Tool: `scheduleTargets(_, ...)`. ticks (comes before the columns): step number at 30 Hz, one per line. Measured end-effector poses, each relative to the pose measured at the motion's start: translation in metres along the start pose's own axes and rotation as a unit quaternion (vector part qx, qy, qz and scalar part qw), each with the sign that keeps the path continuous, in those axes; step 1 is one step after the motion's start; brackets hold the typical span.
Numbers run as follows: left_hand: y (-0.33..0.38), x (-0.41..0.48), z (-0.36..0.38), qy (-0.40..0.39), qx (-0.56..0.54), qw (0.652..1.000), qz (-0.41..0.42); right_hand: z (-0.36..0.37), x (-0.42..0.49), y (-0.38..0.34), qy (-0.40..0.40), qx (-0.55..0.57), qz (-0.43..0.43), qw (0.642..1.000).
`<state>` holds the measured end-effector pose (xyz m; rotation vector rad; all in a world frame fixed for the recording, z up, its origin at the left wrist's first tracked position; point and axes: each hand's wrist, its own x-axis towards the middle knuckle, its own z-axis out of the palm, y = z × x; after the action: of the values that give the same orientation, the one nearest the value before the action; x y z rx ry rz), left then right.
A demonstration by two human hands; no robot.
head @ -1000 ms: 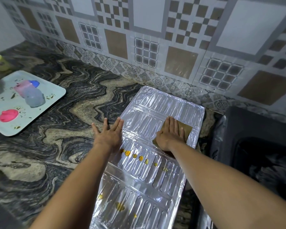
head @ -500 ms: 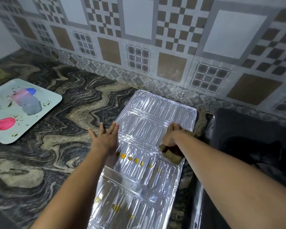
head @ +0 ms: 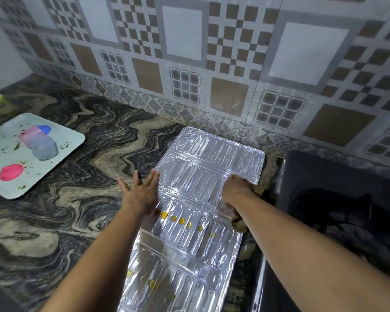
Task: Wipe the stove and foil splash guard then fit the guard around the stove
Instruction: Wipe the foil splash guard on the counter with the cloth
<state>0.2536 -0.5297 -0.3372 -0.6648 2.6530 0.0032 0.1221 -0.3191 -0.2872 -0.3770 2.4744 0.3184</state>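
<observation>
Pinning the foil guard (head: 203,176) with a flat, spread left hand (head: 142,190), the person wants the right hand (head: 235,190), curled on the cloth (head: 238,224), sweeping gently through those yellow drops (head: 173,218).

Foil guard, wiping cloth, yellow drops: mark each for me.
foil guard (head: 212,167), head view, ribbed surface of the far panel.
wiping cloth (head: 238,224), head view, brown corner at the guard's right edge.
yellow drops (head: 164,214), head view, largest drop in the middle row.
</observation>
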Motion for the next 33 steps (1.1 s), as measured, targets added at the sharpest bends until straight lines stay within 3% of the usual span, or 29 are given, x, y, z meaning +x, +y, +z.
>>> scheduleTargets(4,-0.007,-0.002,-0.003,0.025,-0.048,0.998,0.03,-0.026,-0.015,0.008,-0.007,-0.008,-0.051,0.999)
scheduleTargets(12,-0.069,-0.078,0.029,0.101,-0.099,0.989,0.05,-0.064,-0.057,-0.044,0.013,0.164,-0.154,0.974)
scheduleTargets(17,-0.077,-0.108,0.049,0.08,-0.101,0.991,0.042,-0.056,-0.077,-0.107,0.062,0.112,-0.205,0.97)
scheduleTargets(22,-0.075,-0.108,0.062,0.08,-0.112,0.99,0.034,-0.01,-0.08,-0.162,0.035,0.149,-0.191,0.969)
scheduleTargets(25,-0.078,-0.106,0.068,0.078,-0.091,0.992,0.038,0.034,-0.087,-0.172,0.127,0.145,-0.179,0.965)
scheduleTargets(27,-0.077,-0.106,0.07,0.074,-0.085,0.993,0.037,0.065,-0.09,-0.176,0.2,0.154,-0.215,0.943)
scheduleTargets(33,-0.074,-0.105,0.068,0.064,-0.064,0.995,0.034,0.098,-0.069,-0.186,0.245,0.177,-0.231,0.925)
